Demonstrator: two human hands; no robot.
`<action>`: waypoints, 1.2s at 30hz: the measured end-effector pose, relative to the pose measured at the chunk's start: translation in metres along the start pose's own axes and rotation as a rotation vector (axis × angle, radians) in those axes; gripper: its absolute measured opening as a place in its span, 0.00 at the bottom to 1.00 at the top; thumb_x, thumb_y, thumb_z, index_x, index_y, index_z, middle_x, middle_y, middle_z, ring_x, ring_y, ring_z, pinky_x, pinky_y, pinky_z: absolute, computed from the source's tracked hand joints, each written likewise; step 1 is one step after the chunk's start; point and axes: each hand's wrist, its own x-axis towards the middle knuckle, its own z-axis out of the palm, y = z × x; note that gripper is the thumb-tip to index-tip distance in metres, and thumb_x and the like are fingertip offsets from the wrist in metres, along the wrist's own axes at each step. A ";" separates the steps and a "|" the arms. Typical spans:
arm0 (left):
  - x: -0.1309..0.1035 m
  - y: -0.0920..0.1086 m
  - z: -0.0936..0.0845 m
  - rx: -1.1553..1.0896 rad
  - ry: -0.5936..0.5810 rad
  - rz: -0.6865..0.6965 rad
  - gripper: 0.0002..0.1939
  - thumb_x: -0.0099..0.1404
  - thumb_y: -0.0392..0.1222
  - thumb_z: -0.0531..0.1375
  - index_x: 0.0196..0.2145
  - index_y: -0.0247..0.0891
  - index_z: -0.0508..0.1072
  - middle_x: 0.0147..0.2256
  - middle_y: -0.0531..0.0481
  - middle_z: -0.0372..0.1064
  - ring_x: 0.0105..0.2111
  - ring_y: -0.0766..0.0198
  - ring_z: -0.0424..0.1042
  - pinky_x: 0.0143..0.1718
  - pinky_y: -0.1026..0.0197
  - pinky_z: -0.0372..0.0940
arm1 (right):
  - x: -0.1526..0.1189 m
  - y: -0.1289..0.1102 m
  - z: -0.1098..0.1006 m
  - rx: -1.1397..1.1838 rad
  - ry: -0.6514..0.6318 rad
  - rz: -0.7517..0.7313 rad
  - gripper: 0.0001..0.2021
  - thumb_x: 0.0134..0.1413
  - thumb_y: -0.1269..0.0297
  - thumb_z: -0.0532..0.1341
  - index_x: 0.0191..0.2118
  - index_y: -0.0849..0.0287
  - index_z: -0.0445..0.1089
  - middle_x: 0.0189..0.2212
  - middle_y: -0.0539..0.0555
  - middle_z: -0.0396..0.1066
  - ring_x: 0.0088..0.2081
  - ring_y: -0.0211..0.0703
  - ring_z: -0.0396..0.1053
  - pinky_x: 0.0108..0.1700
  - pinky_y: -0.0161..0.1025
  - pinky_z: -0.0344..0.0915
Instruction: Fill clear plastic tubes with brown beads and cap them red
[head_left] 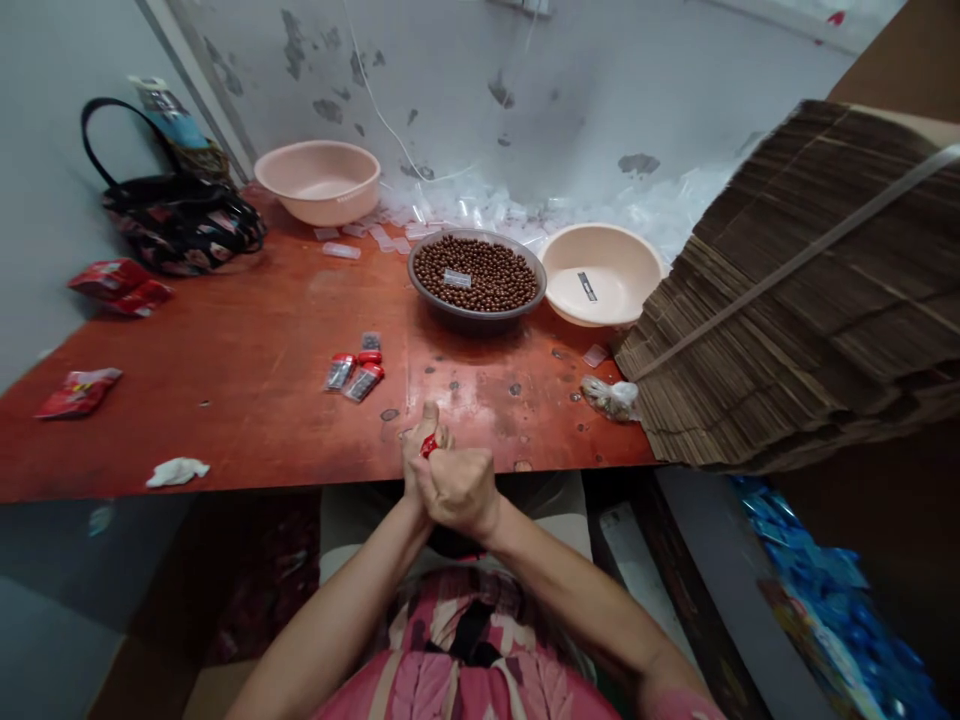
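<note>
My left hand (415, 462) and my right hand (463, 490) are pressed together at the table's front edge. Between them a small red object (428, 446) shows, with the fingers of both hands closed round it; the rest of it is hidden. Just beyond, to the left, small clear boxes with red tops (363, 382) lie on the red-brown table (247, 350). Behind the hands stands a grey bowl (480, 320) full of brown balls (491, 275), with a small clear box (457, 279) lying on top of them.
Pink basin (319, 185) at back left, cream basin (600, 270) right of the bowl. Clear plastic pieces (480, 205) line the wall. A tall cardboard stack (810, 290) bounds the right. Black bag (184, 222), red packets (79, 392) and white tissue (178, 472) lie left.
</note>
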 end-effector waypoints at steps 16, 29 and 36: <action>0.007 0.020 -0.076 0.772 -0.001 0.448 0.19 0.57 0.55 0.55 0.21 0.37 0.69 0.17 0.52 0.65 0.16 0.68 0.64 0.17 0.68 0.60 | 0.048 0.097 0.044 -0.127 -0.791 -0.201 0.25 0.60 0.51 0.42 0.32 0.62 0.71 0.27 0.60 0.74 0.28 0.42 0.70 0.25 0.33 0.47; 0.028 0.007 -0.069 1.606 -0.208 1.046 0.19 0.60 0.46 0.56 0.49 0.41 0.66 0.44 0.41 0.66 0.47 0.50 0.63 0.44 0.51 0.59 | 0.056 0.096 0.063 -0.093 -0.782 -0.177 0.27 0.58 0.47 0.43 0.35 0.63 0.71 0.31 0.62 0.74 0.31 0.44 0.70 0.29 0.34 0.53; 0.028 0.009 -0.063 1.462 -0.203 1.092 0.30 0.58 0.51 0.57 0.55 0.40 0.57 0.50 0.40 0.63 0.49 0.50 0.62 0.50 0.49 0.56 | 0.066 0.087 0.048 -0.103 -0.790 0.114 0.23 0.58 0.51 0.47 0.31 0.60 0.73 0.29 0.59 0.74 0.30 0.42 0.70 0.27 0.33 0.53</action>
